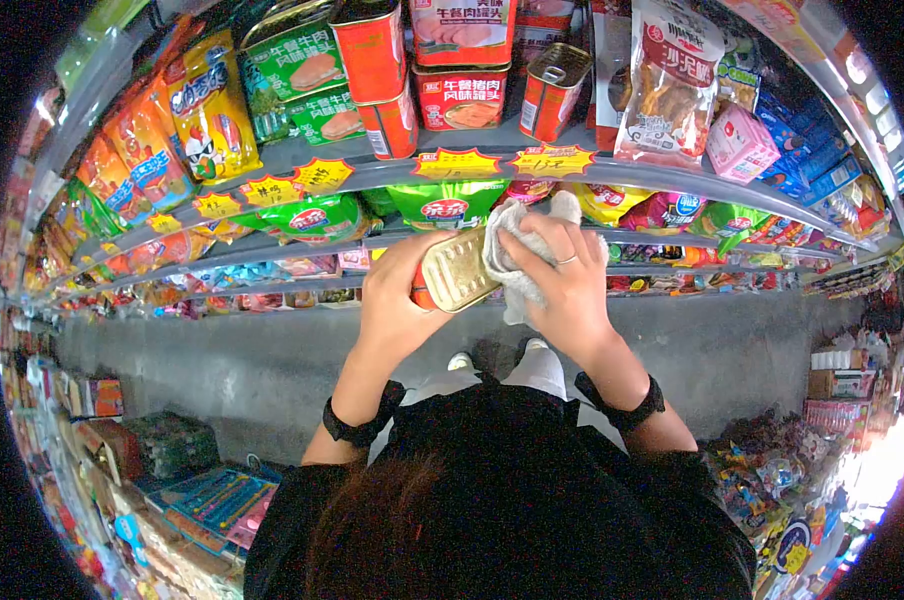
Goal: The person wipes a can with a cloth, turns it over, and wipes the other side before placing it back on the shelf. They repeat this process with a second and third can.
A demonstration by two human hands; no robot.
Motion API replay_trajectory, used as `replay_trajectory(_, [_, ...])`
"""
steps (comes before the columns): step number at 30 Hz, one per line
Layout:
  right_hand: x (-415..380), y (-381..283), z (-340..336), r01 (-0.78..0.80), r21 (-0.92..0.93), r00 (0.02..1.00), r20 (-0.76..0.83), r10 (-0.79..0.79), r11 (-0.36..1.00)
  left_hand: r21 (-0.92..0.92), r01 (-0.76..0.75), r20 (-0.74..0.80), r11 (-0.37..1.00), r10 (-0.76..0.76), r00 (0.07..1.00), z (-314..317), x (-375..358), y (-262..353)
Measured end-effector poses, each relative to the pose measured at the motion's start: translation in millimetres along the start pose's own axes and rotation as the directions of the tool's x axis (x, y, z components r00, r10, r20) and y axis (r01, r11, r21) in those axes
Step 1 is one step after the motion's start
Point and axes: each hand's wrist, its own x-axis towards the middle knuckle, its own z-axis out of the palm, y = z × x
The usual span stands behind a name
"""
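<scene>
From where I operate, I see a luncheon-meat-style can (457, 274) in the left hand (397, 292), gripped around its side. Its rounded-rectangular, gold-coloured metal end faces up at me, stamped with raised ridges; a strip of red side shows beside the palm. The can sits at a slant, its far end leaning toward the right hand (570, 288). There I see a pale grey, soft cloth (499, 240), bunched and creased, wrapped about the right fingers. It touches the can's end nearest that hand, with one fold sticking up past the knuckles and another hanging below the fingers.
</scene>
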Motion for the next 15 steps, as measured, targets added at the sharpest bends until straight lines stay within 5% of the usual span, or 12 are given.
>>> replay_trajectory(10, [-2, -18, 0, 0.154, 0.121, 0.980, 0.110, -0.167, 0.981, 0.216, -0.122, 0.080, 0.969, 0.107, 0.991, 6, 3, -12])
replay_trajectory(13, [-7, -5, 1, 0.121, 0.095, 0.985, 0.111, -0.131, 0.988, 0.150, -0.012, 0.011, 0.989, 0.011, 1.000, 8, 5, -10])
replay_trajectory(15, [-12, 12, 6, -0.082, 0.109, 0.995, 0.072, 0.074, 0.991, -0.097, 0.169, -0.111, 0.981, -0.180, 0.977, 14, 5, -14])
